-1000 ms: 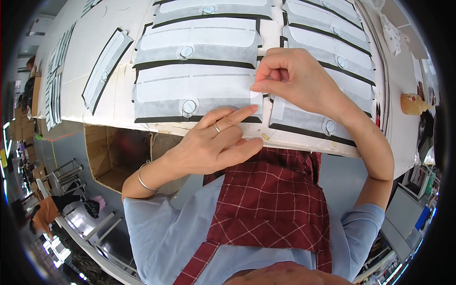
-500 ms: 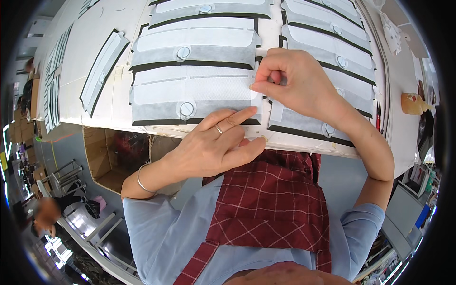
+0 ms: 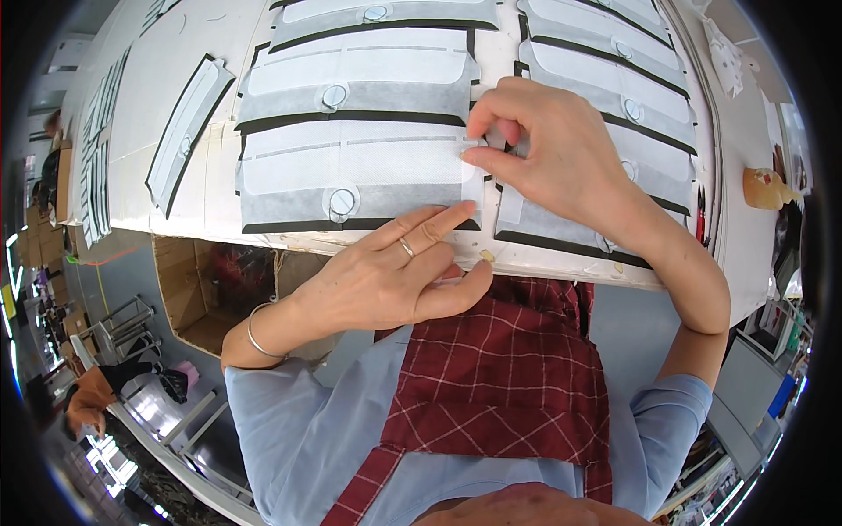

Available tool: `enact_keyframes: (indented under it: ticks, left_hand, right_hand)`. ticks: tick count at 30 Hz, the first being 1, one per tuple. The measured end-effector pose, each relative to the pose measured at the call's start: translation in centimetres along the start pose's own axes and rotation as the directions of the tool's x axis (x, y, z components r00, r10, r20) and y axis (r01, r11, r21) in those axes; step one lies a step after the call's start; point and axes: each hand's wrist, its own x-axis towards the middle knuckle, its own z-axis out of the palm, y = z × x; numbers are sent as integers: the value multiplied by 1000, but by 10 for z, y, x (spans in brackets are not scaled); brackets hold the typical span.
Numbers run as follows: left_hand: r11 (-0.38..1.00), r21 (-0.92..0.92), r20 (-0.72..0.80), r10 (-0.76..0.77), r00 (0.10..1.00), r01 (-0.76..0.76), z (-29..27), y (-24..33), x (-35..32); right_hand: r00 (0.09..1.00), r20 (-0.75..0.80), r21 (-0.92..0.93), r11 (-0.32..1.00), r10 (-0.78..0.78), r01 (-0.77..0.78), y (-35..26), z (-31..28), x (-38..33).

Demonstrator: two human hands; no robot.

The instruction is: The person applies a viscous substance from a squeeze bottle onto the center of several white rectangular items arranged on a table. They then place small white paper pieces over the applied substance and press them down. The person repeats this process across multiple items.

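Observation:
A grey-and-white fabric panel [image 3: 289, 171] with black edges and a round white disc [image 3: 342, 202] lies flat at the table's near edge. A pale narrow strip [image 3: 472, 186] runs along its right side. My left hand [image 3: 395, 263] reaches in from the lower left, empty, its index finger stretched onto the panel's lower right corner beside the strip; its thumb is apart. At the same panel's right edge, higher up, is my right hand [image 3: 553, 145]. Its thumb tip touches the edge and the curled index finger stays a little apart from it; the other fingers are partly hidden.
More similar panels [image 3: 351, 70] lie in two columns on the white table [image 3: 197, 206]. A narrow panel [image 3: 189, 131] lies slanted at left, beyond it bundles of striped strips [image 3: 101, 158]. An open cardboard box [image 3: 180, 298] stands below the edge. A yellowish object [image 3: 765, 188] sits at right.
The gap between my right thumb and index finger has widened slightly at the panel's edge. My left hand stays almost in place, its index finger still on the corner. The panels appear shifted slightly.

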Motion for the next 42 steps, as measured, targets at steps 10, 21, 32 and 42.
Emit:
enact_keyframes:
  ticks: [10, 21, 32, 42]
  left_hand:
    - [995, -68, -56, -78, 995, 74, 3, 0, -9]
    - [982, -174, -41, -88, 995, 79, 1, -3, -9]
    - [734, -632, -31, -346, 938, 250, -6, -5, 0]
    - [601, -736, -37, -495, 868, 311, -7, -5, 33]
  right_hand:
    - [841, 144, -433, 730, -522, 528, 7, -8, -47]
    - [844, 162, -450, 722, -511, 525, 2, -4, -51]
    - [892, 33, -384, 818, -450, 427, 6, 0, -35]
    - [984, 155, 739, 651, 89, -175, -10, -10, -32]
